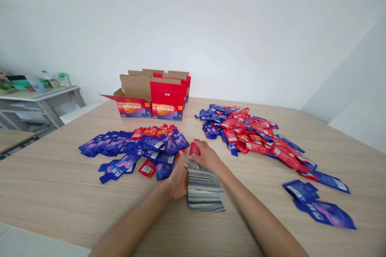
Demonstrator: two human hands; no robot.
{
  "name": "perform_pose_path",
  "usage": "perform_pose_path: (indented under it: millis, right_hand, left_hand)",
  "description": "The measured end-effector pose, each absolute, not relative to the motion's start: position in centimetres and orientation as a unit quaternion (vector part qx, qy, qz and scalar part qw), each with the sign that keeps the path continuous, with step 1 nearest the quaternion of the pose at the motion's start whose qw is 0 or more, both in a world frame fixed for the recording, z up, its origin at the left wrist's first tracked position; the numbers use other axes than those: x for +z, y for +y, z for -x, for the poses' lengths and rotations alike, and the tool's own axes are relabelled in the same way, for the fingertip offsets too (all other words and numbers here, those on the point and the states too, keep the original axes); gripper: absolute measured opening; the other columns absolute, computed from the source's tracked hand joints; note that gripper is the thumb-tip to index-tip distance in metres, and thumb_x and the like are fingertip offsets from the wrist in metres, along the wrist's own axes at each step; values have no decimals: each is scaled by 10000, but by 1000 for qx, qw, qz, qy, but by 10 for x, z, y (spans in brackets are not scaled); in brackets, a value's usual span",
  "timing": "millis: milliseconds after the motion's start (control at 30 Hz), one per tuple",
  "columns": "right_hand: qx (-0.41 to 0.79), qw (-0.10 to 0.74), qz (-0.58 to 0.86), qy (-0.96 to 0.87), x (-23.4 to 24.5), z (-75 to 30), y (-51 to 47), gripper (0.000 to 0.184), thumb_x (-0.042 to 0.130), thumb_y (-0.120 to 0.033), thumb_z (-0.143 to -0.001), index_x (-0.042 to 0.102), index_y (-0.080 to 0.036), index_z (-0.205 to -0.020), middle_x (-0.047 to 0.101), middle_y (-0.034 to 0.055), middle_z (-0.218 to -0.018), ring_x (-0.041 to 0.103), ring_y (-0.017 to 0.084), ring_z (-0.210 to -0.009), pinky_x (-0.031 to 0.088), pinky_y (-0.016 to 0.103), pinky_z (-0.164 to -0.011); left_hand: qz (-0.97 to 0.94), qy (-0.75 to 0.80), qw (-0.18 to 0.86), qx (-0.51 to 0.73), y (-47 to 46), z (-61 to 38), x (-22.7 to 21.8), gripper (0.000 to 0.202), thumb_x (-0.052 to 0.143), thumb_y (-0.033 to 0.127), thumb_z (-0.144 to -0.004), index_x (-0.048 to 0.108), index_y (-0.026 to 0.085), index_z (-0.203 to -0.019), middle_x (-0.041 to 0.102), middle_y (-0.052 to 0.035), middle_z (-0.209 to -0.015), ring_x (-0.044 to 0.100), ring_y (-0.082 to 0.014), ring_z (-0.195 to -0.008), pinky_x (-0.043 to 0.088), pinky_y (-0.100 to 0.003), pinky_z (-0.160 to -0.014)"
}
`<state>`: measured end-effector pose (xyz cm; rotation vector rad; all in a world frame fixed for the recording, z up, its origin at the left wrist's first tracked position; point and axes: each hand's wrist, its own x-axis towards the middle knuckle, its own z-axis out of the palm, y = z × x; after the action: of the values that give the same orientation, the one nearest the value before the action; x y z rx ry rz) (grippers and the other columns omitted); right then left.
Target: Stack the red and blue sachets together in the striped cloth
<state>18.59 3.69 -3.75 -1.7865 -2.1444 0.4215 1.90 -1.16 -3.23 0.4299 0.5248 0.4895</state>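
My right hand pinches a red pouch at the far end of a grey-and-white striped stack. What this stack is made of is blurred. Against its left side, my left hand is closed with the thumb pointing up; its fingertips are partly hidden. Just left of my hands lies a pile of blue and red spouted pouches, with a blue pouch nearest my left hand. Farther left, several blue pouches overlap in a row.
A large loose heap of red and blue pouches spreads over the right of the table. Two blue pouches lie at the near right. Open red cartons stand at the back left. Beyond them is a side desk with bottles.
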Motion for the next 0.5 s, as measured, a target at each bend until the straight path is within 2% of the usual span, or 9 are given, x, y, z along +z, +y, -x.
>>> perform_pose_path:
  millis: [67, 100, 167, 233, 300, 400, 500]
  right_hand:
    - [152, 153, 608, -764, -44, -188, 39, 824, 774, -475, -794, 438, -219, -1502, 392, 183, -1581, 397, 334, -1441, 333, 459, -1136]
    - [158, 150, 602, -768, -48, -188, 40, 868, 795, -434, -773, 416, -205, -1519, 369, 190, -1596, 345, 337, -1475, 305, 468, -1158]
    - [170, 149, 601, -767, -56, -188, 42, 852, 778, -370, -779, 419, -140, -1516, 395, 230, -1573, 350, 346, -1476, 316, 467, -1156]
    - [176, 164, 608, -757, -61, -190, 44, 776, 729, -337, -814, 446, -76, -1488, 438, 271, -1531, 425, 356, -1430, 366, 448, -1123]
    - [173, 197, 618, -741, -61, -194, 47, 649, 645, -351, -881, 497, -55, -1440, 518, 280, -1461, 524, 351, -1347, 405, 433, -1083]
    - [165, 267, 625, -715, -52, -205, 53, 504, 398, -446, -1012, 595, -98, -1320, 681, 211, -1258, 646, 300, -1173, 454, 402, -1007]
    - [158, 335, 621, -691, -35, -213, 54, 724, 103, -552, -1040, 672, -114, -1136, 738, 172, -1058, 686, 295, -1005, 507, 414, -889]
  left_hand:
    - [-233, 255, 914, 214, -17, -20, -28, 915, 326, 855, -830, 662, 124, -1266, 741, -190, -1159, 649, -387, -1184, 419, -550, -1064]
    - [-246, 253, 913, 204, -19, -19, -26, 909, 327, 847, -838, 669, 111, -1249, 746, -187, -1140, 648, -390, -1182, 419, -552, -1057]
    - [-267, 247, 912, 188, -22, -18, -21, 916, 316, 843, -845, 670, 97, -1241, 745, -180, -1137, 637, -394, -1194, 411, -553, -1053]
    - [-273, 249, 912, 177, -22, -16, -20, 965, 268, 876, -822, 672, 106, -1242, 742, -181, -1146, 632, -393, -1203, 400, -549, -1064]
    - [-270, 246, 914, 176, -20, -15, -21, 1013, 230, 911, -787, 676, 125, -1245, 737, -194, -1160, 630, -387, -1212, 386, -538, -1092]
    - [-253, 209, 923, 201, -17, -15, -24, 1050, 240, 929, -761, 669, 112, -1260, 721, -220, -1196, 624, -392, -1221, 367, -544, -1116]
    - [-212, 184, 922, 265, -12, -15, -22, 1052, 241, 905, -791, 638, 69, -1294, 697, -247, -1234, 621, -396, -1225, 373, -559, -1110]
